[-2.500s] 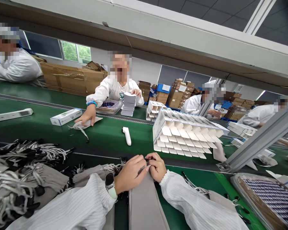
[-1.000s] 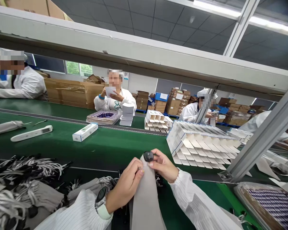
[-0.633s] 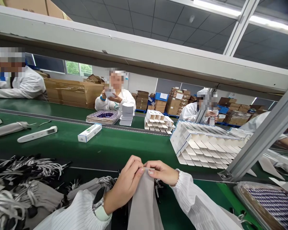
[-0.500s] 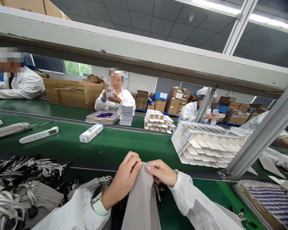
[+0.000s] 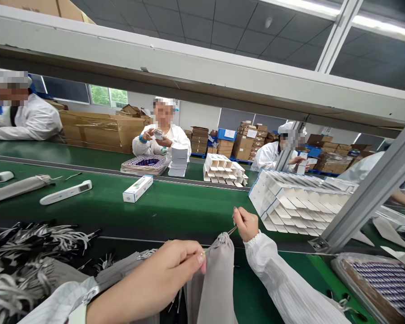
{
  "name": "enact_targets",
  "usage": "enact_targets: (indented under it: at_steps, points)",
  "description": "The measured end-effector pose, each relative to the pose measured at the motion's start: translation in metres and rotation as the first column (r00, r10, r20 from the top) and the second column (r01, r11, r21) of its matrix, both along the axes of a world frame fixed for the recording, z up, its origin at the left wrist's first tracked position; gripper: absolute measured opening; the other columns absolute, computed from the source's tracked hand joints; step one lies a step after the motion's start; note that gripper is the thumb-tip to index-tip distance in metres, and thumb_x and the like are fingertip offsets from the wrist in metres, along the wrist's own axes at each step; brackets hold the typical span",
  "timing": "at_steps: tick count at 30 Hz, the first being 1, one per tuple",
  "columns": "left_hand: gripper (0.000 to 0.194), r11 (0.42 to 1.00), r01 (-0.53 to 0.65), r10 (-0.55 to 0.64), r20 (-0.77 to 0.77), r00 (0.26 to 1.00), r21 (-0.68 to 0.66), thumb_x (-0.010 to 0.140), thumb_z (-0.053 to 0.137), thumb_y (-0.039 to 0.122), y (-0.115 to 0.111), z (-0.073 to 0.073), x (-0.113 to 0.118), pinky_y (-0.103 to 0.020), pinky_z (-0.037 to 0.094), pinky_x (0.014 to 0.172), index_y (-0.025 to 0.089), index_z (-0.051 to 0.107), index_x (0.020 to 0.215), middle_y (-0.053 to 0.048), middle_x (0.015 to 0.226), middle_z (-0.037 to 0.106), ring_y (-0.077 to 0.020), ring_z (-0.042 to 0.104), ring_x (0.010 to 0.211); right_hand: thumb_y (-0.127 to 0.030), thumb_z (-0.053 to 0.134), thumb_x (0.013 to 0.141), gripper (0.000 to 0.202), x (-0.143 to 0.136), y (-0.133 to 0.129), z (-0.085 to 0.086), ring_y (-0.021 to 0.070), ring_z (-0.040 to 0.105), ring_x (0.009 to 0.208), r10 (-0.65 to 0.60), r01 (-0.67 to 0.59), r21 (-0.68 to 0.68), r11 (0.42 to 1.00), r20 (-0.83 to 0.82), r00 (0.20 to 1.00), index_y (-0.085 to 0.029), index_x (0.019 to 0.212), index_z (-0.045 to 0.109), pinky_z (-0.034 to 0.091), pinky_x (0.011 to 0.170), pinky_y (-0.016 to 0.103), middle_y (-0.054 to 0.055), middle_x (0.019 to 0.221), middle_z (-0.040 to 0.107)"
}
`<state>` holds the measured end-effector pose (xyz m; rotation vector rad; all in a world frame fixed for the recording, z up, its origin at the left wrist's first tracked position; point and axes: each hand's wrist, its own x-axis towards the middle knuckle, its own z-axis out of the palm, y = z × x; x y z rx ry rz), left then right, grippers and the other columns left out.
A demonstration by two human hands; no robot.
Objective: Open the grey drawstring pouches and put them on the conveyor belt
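Note:
A light grey drawstring pouch [image 5: 218, 283] hangs in front of me, its mouth gathered into tight folds. My right hand [image 5: 246, 223] is closed on the cord [image 5: 232, 231] at the upper right of the mouth, the cord stretched taut. On the other side, my left hand [image 5: 178, 265] pinches the cord between thumb and forefinger, lower and nearer to me. Whatever the pouch contains is hidden by its cloth. At the left lies a heap of similar grey pouches [image 5: 59, 274] with loose white cords and black ends.
On the green belt [image 5: 189, 207] are a white handheld thermometer [image 5: 66, 192], a tied pouch [image 5: 18, 189] and a white box [image 5: 138, 189]. Stacked open cartons [image 5: 297, 202] stand right, beside a slanting metal post [image 5: 367, 180]. A shelf beam [image 5: 202, 67] crosses above. Co-workers sit opposite.
My hands have moved apart from the pouch's top edge, each now on the cord, and the mouth has drawn together. Items on the belt have shifted right.

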<state>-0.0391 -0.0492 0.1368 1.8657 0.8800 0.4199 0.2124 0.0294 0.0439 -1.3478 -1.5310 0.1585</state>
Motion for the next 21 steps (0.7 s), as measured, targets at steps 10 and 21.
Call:
enact_targets:
  at_steps: [10, 21]
  points:
    - [0.025, 0.985, -0.156, 0.117, 0.371, 0.921, 0.078, 0.085, 0.030, 0.037, 0.018, -0.020, 0.015, -0.019, 0.030, 0.051, 0.019, 0.046, 0.084, 0.005, 0.057, 0.036, -0.0088, 0.033, 0.053, -0.022, 0.070, 0.052, 0.044, -0.073, -0.052, 0.010, 0.0083, 0.051, 0.061, 0.621, -0.932, -0.309, 0.191, -0.697, 0.359, -0.018, 0.092, 0.053, 0.042, 0.055, 0.020, -0.002, 0.075, 0.056]
    - [0.040, 0.922, 0.161, -0.057, -0.287, 0.956, 0.351, 0.077, 0.044, 0.042, 0.036, -0.072, 0.017, -0.032, 0.037, 0.078, 0.024, 0.044, 0.113, -0.006, 0.106, 0.049, -0.0240, 0.047, 0.096, -0.041, 0.053, 0.067, 0.045, 0.026, 0.011, -0.004, 0.0217, 0.055, 0.083, -0.323, 0.282, -0.231, 0.931, -0.164, 0.932, -0.018, 0.103, 0.039, 0.043, 0.070, 0.033, 0.010, 0.095, 0.056]
